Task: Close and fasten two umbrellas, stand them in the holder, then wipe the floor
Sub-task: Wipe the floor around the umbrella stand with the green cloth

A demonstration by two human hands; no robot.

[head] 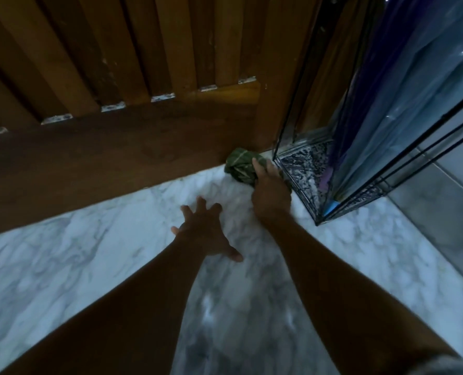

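A bunched green cloth [239, 165] lies on the white marble floor [116, 253] against the foot of the wooden door. My right hand [269, 193] presses down on it, fingers closed over its right side. My left hand [206, 234] is spread flat on the floor just left of it, fingers apart, holding nothing. A black wire-frame holder [306, 182] stands right of the cloth. Inside it stands a blue umbrella [403, 104], its folds wet and shiny; a darker purple-blue fold [371, 63] shows behind, whether it is a second umbrella I cannot tell.
A brown slatted wooden door [116, 104] fills the top left, its bottom rail meeting the floor. A pale tiled wall [457, 169] runs along the right edge behind the holder. The marble floor stretches toward me and to the left.
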